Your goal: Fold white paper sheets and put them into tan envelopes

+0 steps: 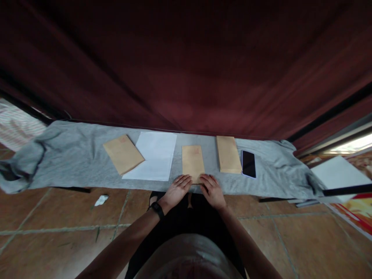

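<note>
Cloth (pixel 75 162) grey, rumpled under envelopes (pixel 192 159); maroon curtain (pixel 186 77) behind, brown tiles (pixel 302 240) below.

You have one left hand (pixel 176 191) and one right hand (pixel 213 191), so two, and one black wristband (pixel 157 210). Your table (pixel 72 155) has three lots of brown envelopes (pixel 193 159), one phone (pixel 248 164) and some white paper (pixel 157 157). You can't count each envelope or sheet. One white scrap (pixel 101 200) lies below.
</note>
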`<state>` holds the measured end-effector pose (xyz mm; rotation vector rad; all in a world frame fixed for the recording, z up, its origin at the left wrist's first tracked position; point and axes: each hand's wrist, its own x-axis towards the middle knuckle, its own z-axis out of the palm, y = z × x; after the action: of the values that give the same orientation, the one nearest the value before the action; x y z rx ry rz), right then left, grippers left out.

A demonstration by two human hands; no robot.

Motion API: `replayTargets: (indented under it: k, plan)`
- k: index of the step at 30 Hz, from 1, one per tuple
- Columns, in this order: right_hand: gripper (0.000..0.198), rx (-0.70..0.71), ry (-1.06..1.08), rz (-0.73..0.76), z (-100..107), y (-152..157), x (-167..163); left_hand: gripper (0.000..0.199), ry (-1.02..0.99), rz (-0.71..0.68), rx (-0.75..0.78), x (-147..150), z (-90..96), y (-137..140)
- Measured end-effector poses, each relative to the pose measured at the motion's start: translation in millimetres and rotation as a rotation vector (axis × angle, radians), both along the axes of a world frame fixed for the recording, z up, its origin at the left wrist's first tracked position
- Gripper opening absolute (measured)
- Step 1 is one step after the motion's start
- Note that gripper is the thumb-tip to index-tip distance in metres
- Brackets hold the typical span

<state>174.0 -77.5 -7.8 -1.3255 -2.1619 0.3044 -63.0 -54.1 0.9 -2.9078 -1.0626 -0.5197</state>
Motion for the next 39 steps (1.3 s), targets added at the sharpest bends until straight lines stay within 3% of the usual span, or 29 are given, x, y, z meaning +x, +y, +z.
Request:
replayTargets:
  k: [11,16,23,29,33,39]
  plan:
    - [0.036,-0.103,0.142,-0.004,-1,16,11,0.045,-0.013,-0.03,0.004,-14,-4.4,-1]
    - [0.049,-0.065,-0.035,0.037,-5,58,14,0.044,-0.032,-0.079,-0.003,-22,0.3,3]
    - [0.059,-0.041,-0.312,-0.033,-6,139,2,0.044,-0.132,-0.062,-0.022,-25,2.5,11]
    - [0.057,-0.01,-0.289,0.053,-6,187,-11,0.042,-0.172,-0.031,-0.045,-26,-0.8,11]
    - [0.058,-0.002,-0.262,0.15,-6,197,-19,0.04,-0.176,-0.039,-0.056,-28,-1.7,12]
    - [0.058,0.005,-0.26,0.271,-4,186,-30,0.041,-0.2,-0.027,-0.073,-28,-1.5,11]
